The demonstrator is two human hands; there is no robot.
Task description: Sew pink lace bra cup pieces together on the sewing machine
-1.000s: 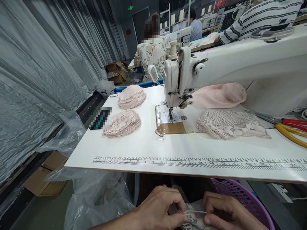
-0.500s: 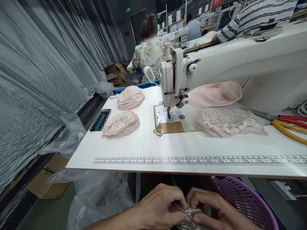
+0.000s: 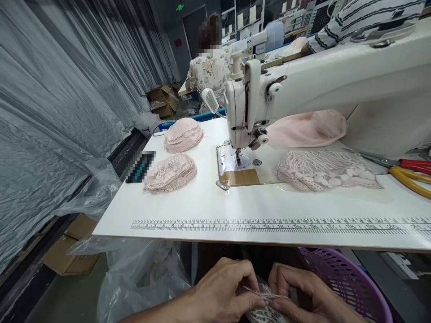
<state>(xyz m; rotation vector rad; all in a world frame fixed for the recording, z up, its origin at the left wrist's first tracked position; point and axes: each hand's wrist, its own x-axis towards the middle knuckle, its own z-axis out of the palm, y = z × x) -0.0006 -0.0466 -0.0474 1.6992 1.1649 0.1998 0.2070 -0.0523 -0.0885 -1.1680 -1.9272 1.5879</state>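
Observation:
Below the table's front edge, a piece of pale lace is pinched between my two hands. My left hand grips it from the left with thumb and fingers together. From the right, my right hand holds the same lace a short way off, its thumb on top. The lower part of the lace runs out of the picture. A white sewing machine stands on the table ahead. Right of its needle lies a stack of lace pieces.
Two piles, lace cups and pink cups, lie on the left of the table. Pink fabric is under the machine arm. Scissors lie at right; a purple basket stands below. Co-workers sit beyond.
My hands have drawn slightly apart, and the lace edge between them is now stretched straighter. The camera view has shifted a little. The things on the table have stayed put.

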